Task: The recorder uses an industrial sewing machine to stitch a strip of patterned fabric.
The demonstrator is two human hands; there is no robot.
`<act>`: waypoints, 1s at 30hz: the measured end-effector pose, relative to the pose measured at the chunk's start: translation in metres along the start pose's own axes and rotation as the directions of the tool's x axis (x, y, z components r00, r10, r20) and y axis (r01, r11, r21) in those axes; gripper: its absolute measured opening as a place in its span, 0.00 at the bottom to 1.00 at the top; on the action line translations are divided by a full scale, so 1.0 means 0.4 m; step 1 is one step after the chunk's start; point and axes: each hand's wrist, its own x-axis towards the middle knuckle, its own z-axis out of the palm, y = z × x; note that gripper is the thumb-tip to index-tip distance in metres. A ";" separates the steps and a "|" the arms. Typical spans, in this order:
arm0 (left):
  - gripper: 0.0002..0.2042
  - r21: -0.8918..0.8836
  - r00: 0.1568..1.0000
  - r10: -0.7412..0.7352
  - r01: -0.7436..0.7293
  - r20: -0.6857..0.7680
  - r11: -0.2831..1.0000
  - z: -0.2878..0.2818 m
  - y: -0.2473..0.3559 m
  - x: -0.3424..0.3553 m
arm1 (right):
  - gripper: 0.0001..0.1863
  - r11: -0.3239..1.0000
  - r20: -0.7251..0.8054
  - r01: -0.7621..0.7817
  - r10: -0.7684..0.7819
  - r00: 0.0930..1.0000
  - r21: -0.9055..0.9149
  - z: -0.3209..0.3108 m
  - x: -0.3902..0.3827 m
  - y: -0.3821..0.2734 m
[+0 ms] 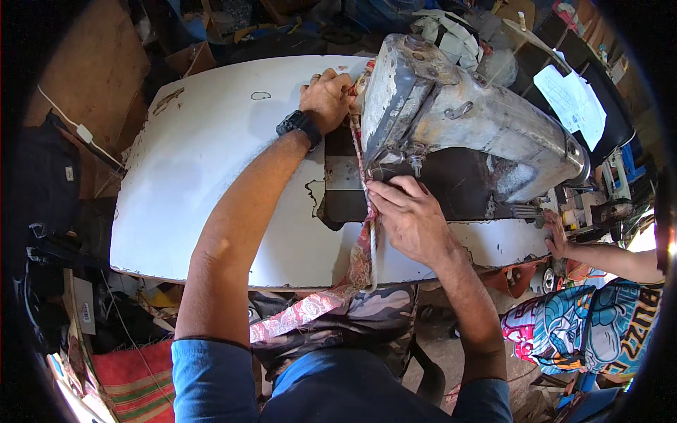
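Note:
An old, worn sewing machine [479,116] with chipped paint stands on a white table [226,162]. A red and white patterned fabric strip [296,316] runs from my lap over the table's front edge and past the machine's needle area. A white cord [374,257] lies along it. Behind the machine head, my left hand [329,101] is closed on the strip's far part, its fingertips partly hidden. In front of the needle, my right hand [410,217] pinches the strip and cord between thumb and fingers.
At the right, another person's hand [557,235] rests at the table edge beside the machine's base. A paper sheet [571,104] lies behind the machine. A cutout in the table surrounds the machine bed. A white cable [84,134] hangs at the left, and clutter fills the background.

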 end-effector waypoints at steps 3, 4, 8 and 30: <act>0.11 0.004 1.000 -0.010 0.010 0.000 1.000 0.017 0.011 0.018 | 0.16 0.972 0.030 0.012 -0.005 1.000 -0.233 -0.001 0.002 -0.017; 0.11 0.012 1.000 -0.025 0.025 0.006 1.000 0.023 0.017 0.024 | 0.16 0.951 0.082 0.004 0.023 0.996 -0.311 -0.003 0.003 -0.024; 0.12 0.043 0.995 -0.101 0.100 0.026 0.994 0.048 -0.028 0.044 | 0.16 0.835 0.195 0.080 0.033 0.980 -0.544 0.011 0.019 -0.048; 0.09 -0.559 0.824 -0.242 0.534 0.512 0.635 -0.408 0.446 -0.711 | 0.14 0.176 0.268 -0.405 0.511 0.816 0.897 -0.002 -0.342 -0.418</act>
